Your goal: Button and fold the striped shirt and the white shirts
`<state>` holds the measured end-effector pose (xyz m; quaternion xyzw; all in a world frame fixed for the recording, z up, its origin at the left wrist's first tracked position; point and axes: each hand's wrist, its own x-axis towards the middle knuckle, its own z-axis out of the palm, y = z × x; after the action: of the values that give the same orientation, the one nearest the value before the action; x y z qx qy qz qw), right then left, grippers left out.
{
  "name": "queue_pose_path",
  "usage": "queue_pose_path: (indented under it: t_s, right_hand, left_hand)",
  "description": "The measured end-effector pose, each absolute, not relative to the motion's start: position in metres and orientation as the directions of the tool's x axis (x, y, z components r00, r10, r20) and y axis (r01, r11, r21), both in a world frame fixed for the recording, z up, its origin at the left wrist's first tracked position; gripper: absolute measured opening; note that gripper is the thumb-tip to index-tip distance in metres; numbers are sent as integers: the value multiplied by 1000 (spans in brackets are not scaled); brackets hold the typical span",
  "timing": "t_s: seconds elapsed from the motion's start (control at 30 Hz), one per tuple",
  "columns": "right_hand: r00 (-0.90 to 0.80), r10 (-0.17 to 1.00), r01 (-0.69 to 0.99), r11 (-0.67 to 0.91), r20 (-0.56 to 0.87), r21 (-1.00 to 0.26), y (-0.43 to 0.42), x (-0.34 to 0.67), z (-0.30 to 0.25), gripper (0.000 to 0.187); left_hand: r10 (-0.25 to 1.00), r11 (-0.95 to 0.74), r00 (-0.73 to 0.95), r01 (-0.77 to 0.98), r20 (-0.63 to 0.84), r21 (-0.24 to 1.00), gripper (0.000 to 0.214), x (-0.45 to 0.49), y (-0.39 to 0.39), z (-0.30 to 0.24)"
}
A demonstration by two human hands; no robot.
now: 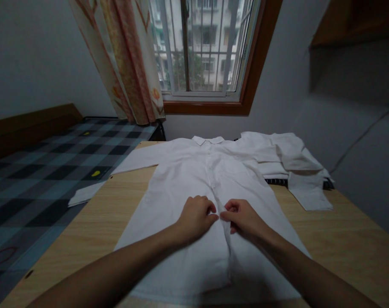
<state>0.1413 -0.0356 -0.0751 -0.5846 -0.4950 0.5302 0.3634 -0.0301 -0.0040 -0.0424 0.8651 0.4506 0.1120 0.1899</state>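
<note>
A white long-sleeved collared shirt (178,188) lies face up on a wooden table, its collar toward the window. Its front closure runs down the middle, and below my hands the front edge stands up and parts slightly. My left hand (199,216) has its fingers curled at this edge, thumb and fingertips on the fabric. Opposite it, my right hand (241,216) pinches the other side of the closure between thumb and index finger. The fingertips of both hands nearly meet. Any button between them is too small to make out.
Folded white garments (278,154) are piled at the table's back right, partly over the shirt's sleeve. The left sleeve's cuff (85,193) hangs past the wooden table's (69,244) edge toward a checkered bed (53,171). A window (204,51) and curtain (130,64) are behind.
</note>
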Motion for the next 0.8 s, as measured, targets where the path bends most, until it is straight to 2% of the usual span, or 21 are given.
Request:
queue_pose_path:
  t_s: [0.13,0.33,0.43,0.67,0.8]
  right_hand:
    - [-70,952,222,-277,-299,-935,-39,149,-75,20]
    - [173,984,333,-99,-43,-938,-43,150,-66,14]
    - [217,976,373,-67,16,-925,-44,145,-63,16]
    - [235,968,434,-17,95,-901,-45,132,-62,12]
    - [219,974,387,-31,59,-921,-47,128,-62,10]
  left_hand:
    - [847,-474,531,775,-26,418,15,-17,-4,-40]
    - [850,-406,506,806,-145,431,11,-19,-4,-32]
    - [851,-373,494,808,-179,457,12,-25,-4,-26]
    - [830,-389,535,758,-156,524,16,-32,-4,-18]
    - [825,-388,550,715,-127,581,22,-31,1,-28]
